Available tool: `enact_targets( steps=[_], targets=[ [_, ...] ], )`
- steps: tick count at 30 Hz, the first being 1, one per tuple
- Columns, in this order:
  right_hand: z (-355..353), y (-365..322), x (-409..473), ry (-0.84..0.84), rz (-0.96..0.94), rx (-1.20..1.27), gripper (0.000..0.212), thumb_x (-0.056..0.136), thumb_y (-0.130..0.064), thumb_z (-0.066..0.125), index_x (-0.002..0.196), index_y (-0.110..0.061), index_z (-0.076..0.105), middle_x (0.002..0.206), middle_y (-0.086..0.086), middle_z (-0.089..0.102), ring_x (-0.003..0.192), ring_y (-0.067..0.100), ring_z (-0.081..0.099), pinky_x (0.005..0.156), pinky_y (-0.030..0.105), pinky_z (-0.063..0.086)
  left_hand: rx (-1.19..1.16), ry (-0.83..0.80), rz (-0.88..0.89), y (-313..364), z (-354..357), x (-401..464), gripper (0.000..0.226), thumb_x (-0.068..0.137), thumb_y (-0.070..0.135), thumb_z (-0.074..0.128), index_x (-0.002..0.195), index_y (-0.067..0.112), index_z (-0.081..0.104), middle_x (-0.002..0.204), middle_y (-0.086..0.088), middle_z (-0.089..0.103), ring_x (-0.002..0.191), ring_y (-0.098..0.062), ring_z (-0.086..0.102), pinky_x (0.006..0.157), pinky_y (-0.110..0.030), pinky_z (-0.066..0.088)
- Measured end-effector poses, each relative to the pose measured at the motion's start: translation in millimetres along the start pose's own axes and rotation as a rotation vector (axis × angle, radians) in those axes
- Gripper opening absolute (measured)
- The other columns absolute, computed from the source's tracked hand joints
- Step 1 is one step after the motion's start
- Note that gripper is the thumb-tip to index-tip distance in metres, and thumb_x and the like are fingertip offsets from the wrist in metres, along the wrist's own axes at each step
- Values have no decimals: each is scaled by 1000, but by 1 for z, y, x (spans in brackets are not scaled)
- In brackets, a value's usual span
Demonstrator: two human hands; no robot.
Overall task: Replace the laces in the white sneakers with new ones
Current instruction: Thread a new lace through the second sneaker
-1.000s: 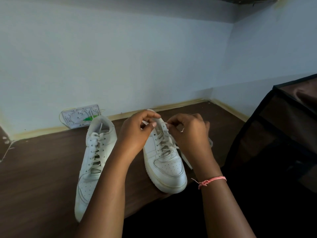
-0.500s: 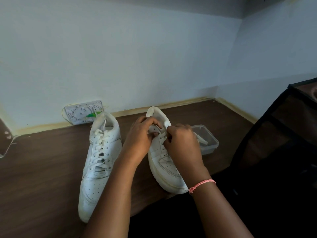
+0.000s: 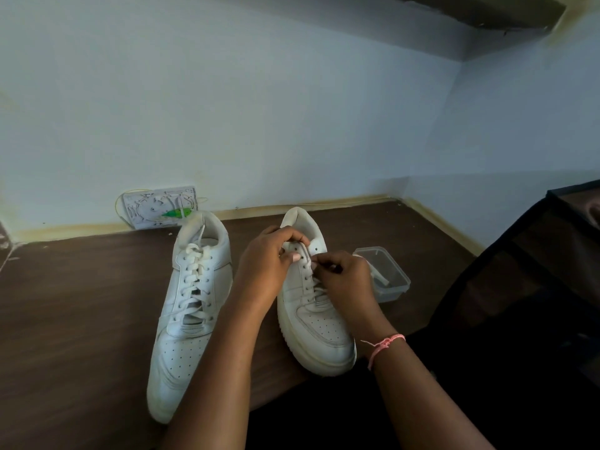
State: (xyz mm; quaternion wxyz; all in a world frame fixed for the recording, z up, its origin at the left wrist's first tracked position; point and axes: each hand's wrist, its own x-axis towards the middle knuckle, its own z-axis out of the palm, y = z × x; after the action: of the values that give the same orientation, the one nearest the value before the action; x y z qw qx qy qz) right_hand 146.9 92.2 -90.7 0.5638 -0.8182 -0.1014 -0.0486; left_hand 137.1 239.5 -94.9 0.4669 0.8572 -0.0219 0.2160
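Two white sneakers stand on a dark wooden table, toes towards me. The left sneaker is fully laced and untouched. Both hands work at the top eyelets of the right sneaker. My left hand grips the upper tongue and eyelet flap with curled fingers. My right hand pinches the white lace close to the upper eyelets. The lower rows of that lace stay threaded.
A clear plastic container holding a white strip sits just right of the right sneaker. A white socket plate with a green plug leans on the wall behind the left sneaker. A dark fabric rack fills the right side.
My right hand has slid down and right from the shoe's collar, uncovering the plastic container. My left hand stays on the tongue. The upper lace rows now look looser.
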Motion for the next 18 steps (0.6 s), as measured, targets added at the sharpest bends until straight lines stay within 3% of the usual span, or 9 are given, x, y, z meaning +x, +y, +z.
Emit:
enact_targets(
  steps=[3, 5, 8, 10, 13, 16, 18],
  targets=[
    [3, 6, 1, 20, -64, -10, 16, 86, 0, 69, 87, -16, 72, 92, 0, 65, 77, 6, 65, 66, 16, 52, -79, -11, -24, -2, 2, 0, 32, 86, 5, 69, 99, 34, 70, 108, 15, 58, 89, -10, 65, 77, -38, 59],
    [3, 7, 3, 21, -3, 99, 14, 85, 1, 70, 84, -13, 73, 91, 2, 67, 77, 7, 66, 65, 19, 54, -115, -24, -46, -3, 0, 0, 35, 85, 3, 69, 100, 34, 70, 110, 14, 57, 93, -11, 65, 77, -36, 60],
    [3, 2, 6, -7, 178, 351, 7, 86, -1, 68, 88, -5, 74, 82, 11, 72, 71, 19, 68, 63, 28, 57, -94, -56, -58, -2, -3, -1, 39, 82, 3, 73, 101, 36, 69, 114, 14, 55, 95, -4, 60, 73, -14, 52],
    [6, 6, 11, 26, 193, 218, 9, 86, -6, 71, 85, -14, 75, 79, 5, 73, 73, 18, 70, 69, 33, 59, -62, -54, -59, 0, -3, -1, 39, 80, 5, 76, 102, 36, 68, 113, 16, 54, 92, 1, 57, 66, -4, 43],
    [12, 10, 14, 87, 94, -83, 22, 84, -13, 73, 79, -35, 73, 85, -13, 71, 89, 14, 68, 87, 45, 54, -63, -29, -47, -1, 0, -1, 40, 78, 5, 77, 103, 36, 70, 112, 16, 56, 92, 0, 57, 68, 0, 42],
    [11, 8, 11, 148, -69, -408, 22, 86, -13, 69, 91, -34, 74, 91, -24, 58, 106, 9, 41, 97, 41, 31, -114, -25, -46, -2, 1, -2, 44, 77, 2, 77, 109, 32, 72, 111, 17, 56, 96, -3, 58, 72, -2, 43],
    [10, 8, 13, 135, -102, -419, 21, 87, -11, 68, 93, -30, 74, 89, -24, 55, 106, 9, 34, 94, 39, 28, -111, -34, -39, -2, 1, -3, 45, 78, 2, 77, 113, 30, 71, 111, 19, 56, 97, -2, 57, 77, -2, 43]
  ],
)
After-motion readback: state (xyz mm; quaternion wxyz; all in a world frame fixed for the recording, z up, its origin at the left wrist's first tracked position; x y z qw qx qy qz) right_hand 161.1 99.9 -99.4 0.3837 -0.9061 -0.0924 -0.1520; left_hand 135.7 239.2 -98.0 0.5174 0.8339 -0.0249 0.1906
